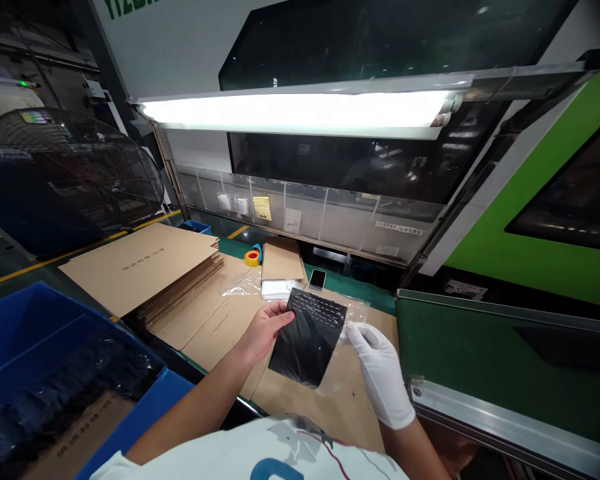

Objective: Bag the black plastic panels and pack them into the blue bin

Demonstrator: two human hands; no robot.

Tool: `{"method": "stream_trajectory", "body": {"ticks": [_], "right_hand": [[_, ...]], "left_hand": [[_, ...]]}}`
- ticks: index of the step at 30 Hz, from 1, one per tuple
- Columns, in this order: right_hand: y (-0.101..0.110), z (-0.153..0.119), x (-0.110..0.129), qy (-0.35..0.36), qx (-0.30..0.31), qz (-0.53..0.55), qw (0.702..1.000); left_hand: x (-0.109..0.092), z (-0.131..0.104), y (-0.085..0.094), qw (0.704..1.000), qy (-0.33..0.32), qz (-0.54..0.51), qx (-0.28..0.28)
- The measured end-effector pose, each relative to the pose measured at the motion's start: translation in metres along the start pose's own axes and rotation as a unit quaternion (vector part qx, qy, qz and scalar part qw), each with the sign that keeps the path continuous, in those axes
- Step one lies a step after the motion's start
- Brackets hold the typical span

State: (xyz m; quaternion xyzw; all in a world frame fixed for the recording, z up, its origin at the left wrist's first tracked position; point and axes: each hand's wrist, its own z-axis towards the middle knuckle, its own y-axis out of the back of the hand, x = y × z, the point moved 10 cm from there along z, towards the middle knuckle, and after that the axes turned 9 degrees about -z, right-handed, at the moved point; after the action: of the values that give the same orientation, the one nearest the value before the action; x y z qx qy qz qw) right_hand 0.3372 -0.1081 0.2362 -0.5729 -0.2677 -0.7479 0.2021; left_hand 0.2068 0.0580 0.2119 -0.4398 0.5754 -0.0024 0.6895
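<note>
My bare left hand (266,330) pinches the upper left edge of a flat black panel (307,343), thumb on top. Rows of short slots run along the panel's far end, and a clear plastic bag (359,308) lies around it, its loose film sticking out on the right. In a white glove, my right hand (377,367) closes its thumb and fingers on the bag's edge beside the panel's upper right corner. Beneath both hands is a cardboard sheet (280,395) on the table.
A stack of cardboard sheets (145,260) stands at the left. Beyond my hands are yellow tape (253,258), a phone (318,279) and a cardboard piece on white papers (283,259). A blue bin (175,400) holds dark bagged pieces. The green conveyor (480,360) borders the right.
</note>
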Motion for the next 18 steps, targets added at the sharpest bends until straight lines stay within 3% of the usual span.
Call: {"method": "stream_trajectory", "body": {"ticks": [4, 7, 9, 11, 15, 18], "right_hand": [[0.008, 0.005, 0.016, 0.069, -0.038, -0.059, 0.995], [0.002, 0.011, 0.03, 0.147, 0.002, -0.146, 0.978], [-0.011, 0.013, 0.037, 0.194, 0.077, -0.215, 0.954], [-0.021, 0.012, 0.04, 0.222, 0.14, -0.259, 0.93], [-0.033, 0.009, 0.035, 0.237, 0.231, -0.297, 0.896], [-0.032, 0.011, 0.03, 0.225, 0.244, -0.275, 0.902]], "left_hand": [[0.012, -0.005, 0.019, 0.999, -0.007, 0.011, -0.03], [-0.005, -0.007, 0.028, 0.987, -0.098, 0.108, -0.07], [-0.02, -0.006, 0.008, 0.964, -0.15, 0.218, -0.021], [-0.023, -0.001, -0.027, 0.934, -0.149, 0.311, 0.088], [-0.004, 0.015, -0.083, 0.873, -0.041, 0.404, 0.269], [0.019, 0.028, -0.091, 0.845, 0.076, 0.437, 0.299]]}}
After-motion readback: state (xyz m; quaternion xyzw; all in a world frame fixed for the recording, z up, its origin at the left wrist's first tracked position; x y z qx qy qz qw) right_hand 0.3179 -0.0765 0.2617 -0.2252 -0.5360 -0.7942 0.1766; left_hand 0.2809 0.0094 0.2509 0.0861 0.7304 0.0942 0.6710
